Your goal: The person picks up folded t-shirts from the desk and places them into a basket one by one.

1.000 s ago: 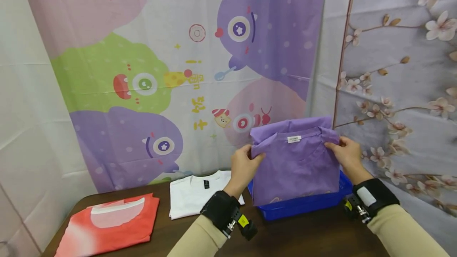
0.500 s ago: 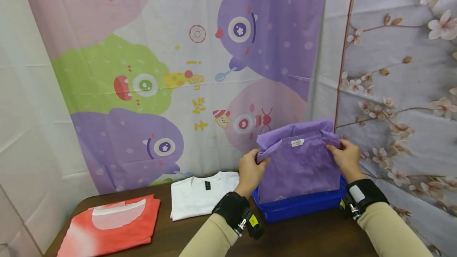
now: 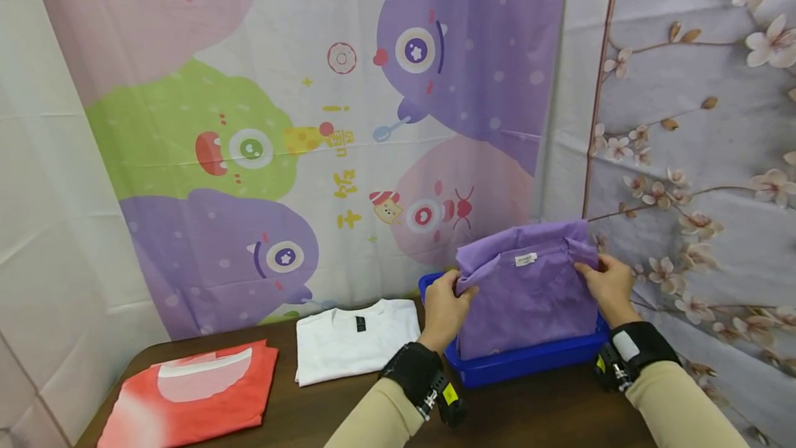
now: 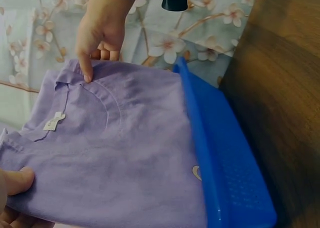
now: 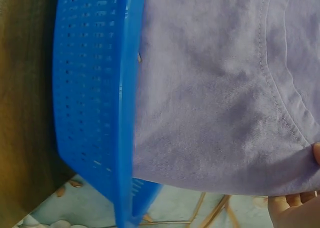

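Note:
A folded purple T-shirt [image 3: 528, 303] with a white neck label stands tilted up, its lower edge inside the blue plastic basket [image 3: 528, 365]. My left hand [image 3: 446, 310] pinches its upper left corner, thumb on the front. At the upper right corner my right hand [image 3: 612, 289] pinches the cloth the same way. In the left wrist view, the shirt [image 4: 125, 148] meets the basket's rim [image 4: 202, 153], and the right hand [image 4: 102, 37] shows at the far corner. The right wrist view has the shirt's lower part [image 5: 210, 97] behind the perforated basket wall [image 5: 92, 87].
A folded white T-shirt [image 3: 354, 348] lies on the dark wooden table [image 3: 516, 413], left of the basket. Farther left is a folded red and white garment [image 3: 193, 393]. A cartoon-print curtain [image 3: 348, 12] hangs behind, and a flowered curtain [image 3: 684, 123] on the right.
Both hands have lowered the purple T-shirt deeper into the basket and moved it slightly right. More of the basket's left rim shows now. The other garments have stayed in place.

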{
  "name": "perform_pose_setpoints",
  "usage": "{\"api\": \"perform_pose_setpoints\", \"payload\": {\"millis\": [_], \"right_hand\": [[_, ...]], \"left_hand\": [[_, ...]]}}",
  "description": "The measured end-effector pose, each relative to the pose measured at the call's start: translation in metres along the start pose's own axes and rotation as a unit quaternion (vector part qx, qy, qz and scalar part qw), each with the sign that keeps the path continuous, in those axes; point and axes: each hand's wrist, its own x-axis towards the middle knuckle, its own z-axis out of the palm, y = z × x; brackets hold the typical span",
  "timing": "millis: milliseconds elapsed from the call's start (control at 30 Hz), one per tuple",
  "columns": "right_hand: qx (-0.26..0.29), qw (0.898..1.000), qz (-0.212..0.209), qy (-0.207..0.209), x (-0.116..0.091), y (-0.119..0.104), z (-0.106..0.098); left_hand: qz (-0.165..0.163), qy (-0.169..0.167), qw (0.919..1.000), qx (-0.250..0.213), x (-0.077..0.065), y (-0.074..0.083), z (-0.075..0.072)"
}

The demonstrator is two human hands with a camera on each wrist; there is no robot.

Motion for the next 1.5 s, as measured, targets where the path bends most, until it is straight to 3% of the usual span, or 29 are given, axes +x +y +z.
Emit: {"api": "perform_pose_setpoints", "payload": {"millis": [333, 533, 700, 1067, 1500], "right_hand": [[-0.026, 1.0, -0.008, -0.001, -0.005, 0.023, 0.002], [-0.048, 0.998, 0.002, -0.033, -0.011, 0.036, 0.007], [-0.051, 0.996, 0.036, -0.067, -0.015, 0.042, 0.012], [-0.005, 0.994, 0.077, -0.082, -0.022, 0.059, 0.021], [-0.013, 0.995, 0.064, -0.073, -0.022, 0.061, 0.021]], "left_hand": [[-0.01, -0.021, 0.9996, -0.013, -0.012, -0.015, 0.016], [-0.022, -0.03, 0.9993, -0.009, -0.019, -0.026, 0.02], [-0.022, -0.026, 0.9994, 0.0, -0.023, -0.032, 0.021], [-0.025, -0.04, 0.9988, 0.013, -0.028, -0.044, 0.027], [-0.051, -0.024, 0.9983, 0.009, -0.027, -0.051, 0.026]]}}
